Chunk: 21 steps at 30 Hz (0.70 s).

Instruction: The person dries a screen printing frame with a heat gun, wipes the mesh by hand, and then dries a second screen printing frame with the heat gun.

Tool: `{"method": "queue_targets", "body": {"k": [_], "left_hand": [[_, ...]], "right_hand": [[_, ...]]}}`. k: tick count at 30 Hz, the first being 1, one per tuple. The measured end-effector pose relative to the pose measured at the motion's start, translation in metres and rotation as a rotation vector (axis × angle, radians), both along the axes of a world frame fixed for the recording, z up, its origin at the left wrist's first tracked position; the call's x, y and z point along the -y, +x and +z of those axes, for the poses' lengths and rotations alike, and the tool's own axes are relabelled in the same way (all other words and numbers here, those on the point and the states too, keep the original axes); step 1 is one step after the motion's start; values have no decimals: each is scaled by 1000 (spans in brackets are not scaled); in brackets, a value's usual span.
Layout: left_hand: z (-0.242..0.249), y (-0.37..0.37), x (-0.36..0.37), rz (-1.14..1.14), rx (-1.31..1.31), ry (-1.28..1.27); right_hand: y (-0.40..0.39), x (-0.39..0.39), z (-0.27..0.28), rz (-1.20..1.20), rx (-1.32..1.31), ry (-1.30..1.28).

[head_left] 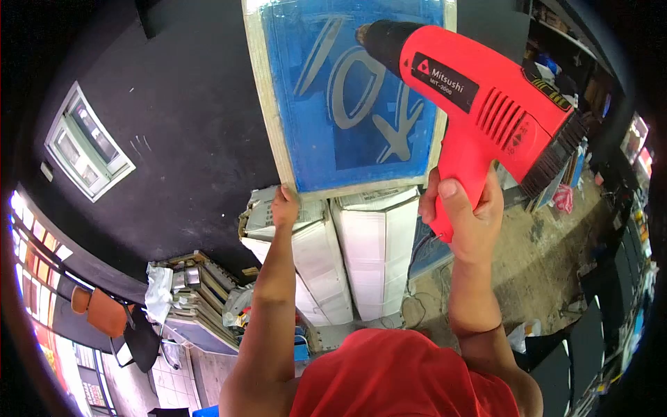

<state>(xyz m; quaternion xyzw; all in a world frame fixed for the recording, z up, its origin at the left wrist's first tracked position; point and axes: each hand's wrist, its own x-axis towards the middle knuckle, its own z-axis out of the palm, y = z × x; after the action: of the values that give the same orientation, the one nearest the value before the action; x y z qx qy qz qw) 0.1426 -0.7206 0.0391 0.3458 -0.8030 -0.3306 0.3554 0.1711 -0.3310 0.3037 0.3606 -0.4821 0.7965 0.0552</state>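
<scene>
A red heat gun [479,97] marked Mitsushi is gripped by its handle in my right hand [472,208], its dark nozzle pointing to the upper left. Behind the nozzle stands a framed blue screen [313,132] with pale lettering and a light wooden frame. My left hand [285,207] holds the frame at its lower left corner, fingers partly hidden. The nozzle overlaps the upper part of the screen in view; the distance between them cannot be told. Below the frame are two tall white boxes [372,257], side by side.
Stacked frames [201,295] lean at the lower left near an orange chair [104,314]. A small window [89,142] is set in the dark wall. A cable [419,302] hangs down to the floor. Shelves and dark panels [566,368] line the right side.
</scene>
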Motion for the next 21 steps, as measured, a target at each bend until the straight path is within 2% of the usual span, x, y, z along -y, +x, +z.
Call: {"method": "queue_targets", "body": {"k": [8, 14, 21], "left_hand": [[-11, -6, 4, 67, -70, -57], [-23, -10, 15, 62, -41, -81], [-13, -6, 4, 35, -128, -89]], "right_hand": [[8, -1, 6, 129, 19, 70], [6, 10, 2, 42, -22, -83], [0, 12, 3, 17, -41, -92]]}}
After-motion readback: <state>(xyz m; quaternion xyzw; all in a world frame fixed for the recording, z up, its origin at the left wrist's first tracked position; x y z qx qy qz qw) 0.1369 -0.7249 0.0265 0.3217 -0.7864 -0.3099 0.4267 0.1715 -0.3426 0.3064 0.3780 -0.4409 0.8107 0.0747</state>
